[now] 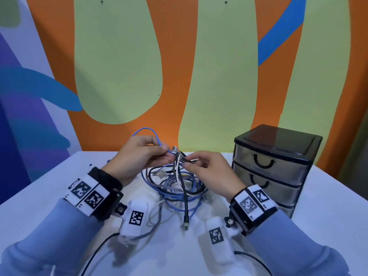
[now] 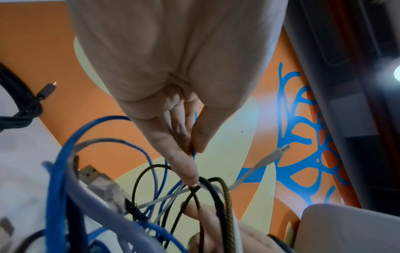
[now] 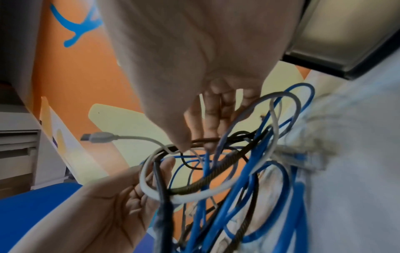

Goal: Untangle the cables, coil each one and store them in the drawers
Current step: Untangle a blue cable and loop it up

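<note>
Left hand [image 1: 143, 154] pinching blue cable [image 1: 147, 130], right hand [image 1: 207, 166] pinching black cable [image 1: 186, 194]: ease apart slowly over worktop [image 1: 318, 226], feeding slack, avoiding tightening knots.

Blue sleeves [image 1: 73, 220], seemingly black wristbands [image 1: 103, 182], checkered tags [image 1: 87, 194]

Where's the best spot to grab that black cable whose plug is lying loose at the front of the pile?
Probably at the stiff collar just behind the plug of the black cable. That free end points toward the person, clear of the tangle, so come from above on the near side and pinch across it, then draw it out toward yourself.
</note>
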Tool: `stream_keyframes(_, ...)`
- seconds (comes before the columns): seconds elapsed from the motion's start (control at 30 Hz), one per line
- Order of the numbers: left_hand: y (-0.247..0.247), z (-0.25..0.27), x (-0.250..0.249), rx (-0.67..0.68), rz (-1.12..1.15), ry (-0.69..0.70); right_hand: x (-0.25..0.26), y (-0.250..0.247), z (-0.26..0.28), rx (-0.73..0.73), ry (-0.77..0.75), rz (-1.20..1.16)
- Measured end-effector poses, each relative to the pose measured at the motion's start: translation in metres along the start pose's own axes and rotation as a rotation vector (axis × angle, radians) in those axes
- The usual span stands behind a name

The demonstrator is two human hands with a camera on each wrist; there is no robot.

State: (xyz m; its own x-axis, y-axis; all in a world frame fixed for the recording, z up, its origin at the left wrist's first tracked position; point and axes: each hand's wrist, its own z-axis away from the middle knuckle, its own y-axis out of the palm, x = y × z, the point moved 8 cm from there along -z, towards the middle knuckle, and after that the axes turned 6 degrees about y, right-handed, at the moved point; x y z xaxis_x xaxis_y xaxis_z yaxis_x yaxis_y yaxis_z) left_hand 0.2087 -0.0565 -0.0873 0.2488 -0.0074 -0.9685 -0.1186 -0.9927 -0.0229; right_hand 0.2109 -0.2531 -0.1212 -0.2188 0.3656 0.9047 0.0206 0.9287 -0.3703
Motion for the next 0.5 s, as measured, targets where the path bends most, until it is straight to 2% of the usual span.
stream_keyframes(0.13, 0.003, -0.001, 0.002, 0.021, 0.065, -0.008, 0.003, 0.001, 0.0, 0.04, 0.032, -0.096)
stream_keyframes(0.3, 0.006, 0.0, -0.006, 0.065, 0.083, 0.065, -0.004, -0.014, -0.004, -0.092, -0.003, 0.143)
stream_keyframes(0.37, 0.007, 0.0, -0.006, 0.082, 0.084, 0.077, -0.005, -0.01, -0.005, -0.026, -0.002, 0.187)
stream_keyframes(0.43, 0.007, 0.0, -0.005, 0.087, 0.071, 0.085, -0.009, 0.001, -0.006, 0.063, 0.016, 0.114)
stream_keyframes(0.5, 0.005, 0.0, -0.006, 0.074, 0.015, 0.105, -0.012, 0.004, -0.007, 0.063, 0.05, 0.019)
